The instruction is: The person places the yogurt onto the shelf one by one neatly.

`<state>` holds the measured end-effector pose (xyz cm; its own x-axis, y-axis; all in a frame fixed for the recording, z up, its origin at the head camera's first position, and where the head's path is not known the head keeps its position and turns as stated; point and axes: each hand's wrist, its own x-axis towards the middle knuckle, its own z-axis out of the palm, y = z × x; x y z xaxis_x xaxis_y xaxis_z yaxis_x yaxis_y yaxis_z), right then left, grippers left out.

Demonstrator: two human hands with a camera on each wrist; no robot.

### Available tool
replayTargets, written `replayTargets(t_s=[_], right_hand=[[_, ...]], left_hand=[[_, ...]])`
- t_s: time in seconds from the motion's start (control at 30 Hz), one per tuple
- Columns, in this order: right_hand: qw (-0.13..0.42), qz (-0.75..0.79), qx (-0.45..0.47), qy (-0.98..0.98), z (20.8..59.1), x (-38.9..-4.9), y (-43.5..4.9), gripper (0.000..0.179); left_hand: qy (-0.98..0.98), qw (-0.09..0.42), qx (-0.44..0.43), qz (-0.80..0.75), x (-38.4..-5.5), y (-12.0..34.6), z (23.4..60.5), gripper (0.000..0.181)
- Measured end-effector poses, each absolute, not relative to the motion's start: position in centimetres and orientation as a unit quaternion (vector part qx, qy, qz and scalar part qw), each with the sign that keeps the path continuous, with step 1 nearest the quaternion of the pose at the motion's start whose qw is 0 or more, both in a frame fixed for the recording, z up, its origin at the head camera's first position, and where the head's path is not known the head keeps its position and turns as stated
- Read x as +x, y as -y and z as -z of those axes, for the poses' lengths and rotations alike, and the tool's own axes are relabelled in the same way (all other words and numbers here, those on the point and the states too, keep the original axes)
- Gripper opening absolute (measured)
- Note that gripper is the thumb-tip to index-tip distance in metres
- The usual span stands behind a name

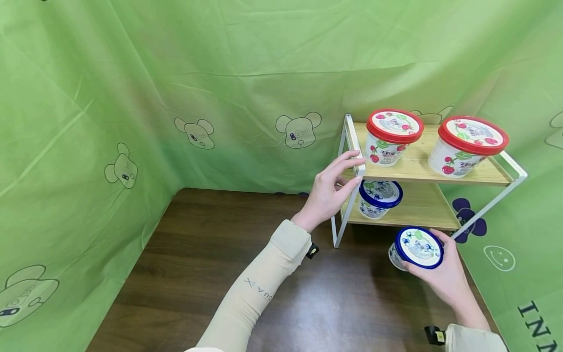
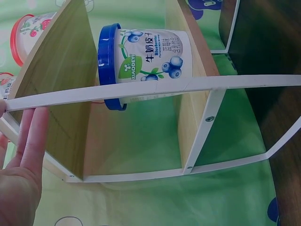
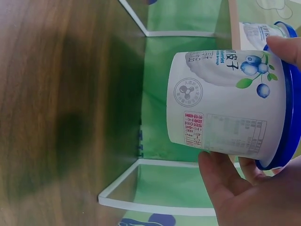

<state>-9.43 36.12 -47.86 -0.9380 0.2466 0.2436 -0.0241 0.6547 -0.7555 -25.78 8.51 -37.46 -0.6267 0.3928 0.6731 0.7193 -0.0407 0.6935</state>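
Observation:
My right hand (image 1: 448, 274) grips a white tub with a blue lid (image 1: 419, 248) and blueberry print, held in front of the lower shelf. In the right wrist view the fingers curl around the side of this tub (image 3: 225, 103), apart from the rack. My left hand (image 1: 327, 190) holds the front left corner of the white-framed two-tier shelf rack (image 1: 433, 178). Another blue-lidded blueberry tub (image 1: 374, 212) stands on the lower shelf at its left, also seen in the left wrist view. Two red-lidded tubs, a left one (image 1: 387, 151) and a right one (image 1: 453, 159), stand upright on the upper shelf.
The rack stands on a dark brown wooden tabletop (image 1: 198, 274), close to the back right corner. Green cloth (image 1: 246, 88) with printed bear heads hangs behind and at both sides. The rack's white front leg (image 1: 340, 234) rises near my left wrist.

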Motion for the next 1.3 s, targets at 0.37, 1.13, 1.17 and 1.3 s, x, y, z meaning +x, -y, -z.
replayTargets(t_s=[0.37, 1.13, 1.17, 1.3], right_hand=[[0.194, -0.436, -0.066, 0.876, 47.1, -9.5, -36.4, 0.102], [0.153, -0.406, -0.064, 0.899, 43.9, -9.3, -38.3, 0.107], [0.157, -0.405, -0.061, 0.898, 43.7, -9.3, -38.4, 0.107], [0.174, -0.403, -0.053, 0.897, 43.3, -9.7, -38.6, 0.106]], left_hand=[[0.676, 0.151, -0.413, 0.591, -25.7, -8.5, 37.4, 0.038], [0.678, 0.146, -0.410, 0.592, -25.7, -8.6, 37.4, 0.039], [0.677, 0.146, -0.410, 0.593, -25.7, -8.6, 37.4, 0.038], [0.677, 0.143, -0.410, 0.594, -25.7, -8.6, 37.4, 0.039]])
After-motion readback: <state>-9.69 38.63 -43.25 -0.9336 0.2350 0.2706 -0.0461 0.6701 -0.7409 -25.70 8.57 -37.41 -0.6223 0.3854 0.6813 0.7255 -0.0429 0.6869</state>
